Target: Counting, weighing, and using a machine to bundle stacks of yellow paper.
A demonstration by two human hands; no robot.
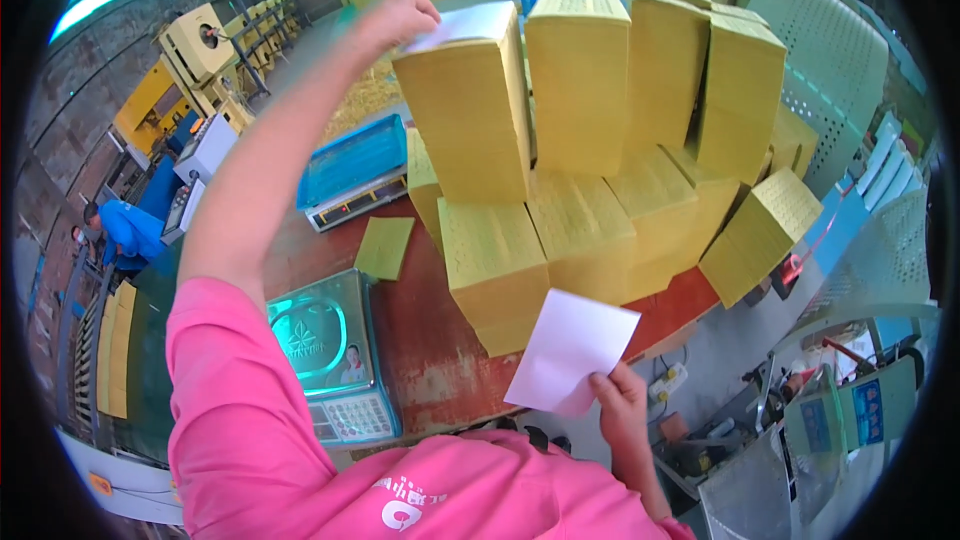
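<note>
My left hand [393,20] is raised at the far end of my outstretched arm, its fingers curled together at the left edge of a white paper sheet [475,22]. That sheet lies on top of a tall stack of yellow paper [465,105]. My right hand [622,395] is closed on another white paper sheet [572,350], pinching it by its lower right corner near my chest. Beneath the tall stack is a lower row of yellow paper stacks [500,250], on a worn red table [430,380].
More tall yellow stacks [577,80] stand to the right, with one bundle [762,235] tilted at the edge. Left are a digital scale [350,410], a blue-tray scale [355,165] and a small yellow pad [385,248]. Perforated metal chairs [830,60] stand right. A person in blue [135,228] is far left.
</note>
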